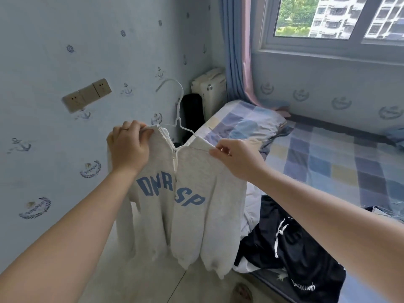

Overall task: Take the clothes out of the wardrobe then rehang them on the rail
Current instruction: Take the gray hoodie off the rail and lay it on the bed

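My left hand [129, 147], right hand [231, 159] each pinch a shoulder of light-grey blue-lettered zip sweatshirt [188, 215]; white wire hanger [177, 110] between them.

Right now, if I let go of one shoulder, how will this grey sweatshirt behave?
Likely floppy: the sweatshirt hangs in soft folds, sleeves drooping. It may slip off the thin hanger; the left hand and right hand grip its shoulders.
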The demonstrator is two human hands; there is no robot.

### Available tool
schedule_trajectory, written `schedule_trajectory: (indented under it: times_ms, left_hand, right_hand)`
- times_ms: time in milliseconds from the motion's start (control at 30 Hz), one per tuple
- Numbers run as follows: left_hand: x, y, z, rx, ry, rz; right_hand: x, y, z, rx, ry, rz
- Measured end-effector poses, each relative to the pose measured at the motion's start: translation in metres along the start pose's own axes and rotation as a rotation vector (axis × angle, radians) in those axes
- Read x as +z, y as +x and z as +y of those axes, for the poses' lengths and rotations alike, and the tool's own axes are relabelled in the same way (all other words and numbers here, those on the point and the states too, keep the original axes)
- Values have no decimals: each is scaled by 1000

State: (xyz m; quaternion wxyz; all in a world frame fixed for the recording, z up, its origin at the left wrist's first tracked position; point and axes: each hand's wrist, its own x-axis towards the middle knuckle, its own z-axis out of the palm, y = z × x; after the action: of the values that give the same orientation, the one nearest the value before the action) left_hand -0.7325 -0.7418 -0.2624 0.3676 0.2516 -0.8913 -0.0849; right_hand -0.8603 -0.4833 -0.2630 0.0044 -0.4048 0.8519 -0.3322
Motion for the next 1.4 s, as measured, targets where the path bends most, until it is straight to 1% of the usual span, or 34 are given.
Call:
schedule_trajectory:
  times_ms: [67,200,333,533,733,867,1000,1067,1233,1333,1400]
  left_hand:
    - [38,13,2,-26,6,-64]
    - [112,34,3,-82,-36,-156]
    - [172,54,0,-70,-91,-226]
    - [255,103,0,-23,-173,-325]
    - [354,151,-9,-13,-246,-487]
    - [431,170,-22,17,-256,-615]
    - [511,160,-36,16,-239,-744]
    - [557,147,-45,30,-215,-782]
    - [641,122,-63,43,-208,-885]
    - [685,112,-70,30,-132,-956]
    - [710,110,-73,11,-84,-991]
  right_hand:
    - [9,20,29,31,-26,-62]
    - [22,57,82,54,-111,-125]
    - [34,87,125,125,-104,-176]
    - [54,136,173,279,-163,-134]
    - [82,192,218,456,-233,-93]
    - [119,225,259,603,-267,-98]
    - [173,245,319,737,-308,-129]
    - [210,249,355,763,-357,-144]
    - [274,250,418,810,-460,-179]
    - [306,259,456,844,-493,-225]
    - [320,270,478,890,-471,-232]
